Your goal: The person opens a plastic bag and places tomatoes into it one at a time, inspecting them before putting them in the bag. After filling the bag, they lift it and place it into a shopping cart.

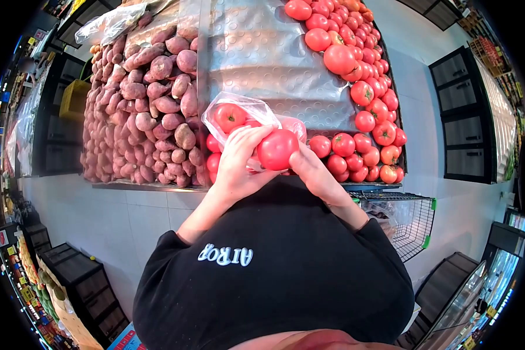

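A large red tomato is in front of my chest, between my two hands. My right hand is closed on its right side, with the far fingers hidden behind it. My left hand is closed on a clear plastic bag, its fingers reaching across the bag just left of that tomato. Inside the bag, another tomato shows through the film, with more red beneath my left fingers. The bag overlaps the near edge of the produce stand in this view.
Sweet potatoes are heaped on the left of the stand. Loose tomatoes line its right side and near corner, around a grey dimpled mat. A wire shopping cart stands close at my right. Dark shelving units stand farther off.
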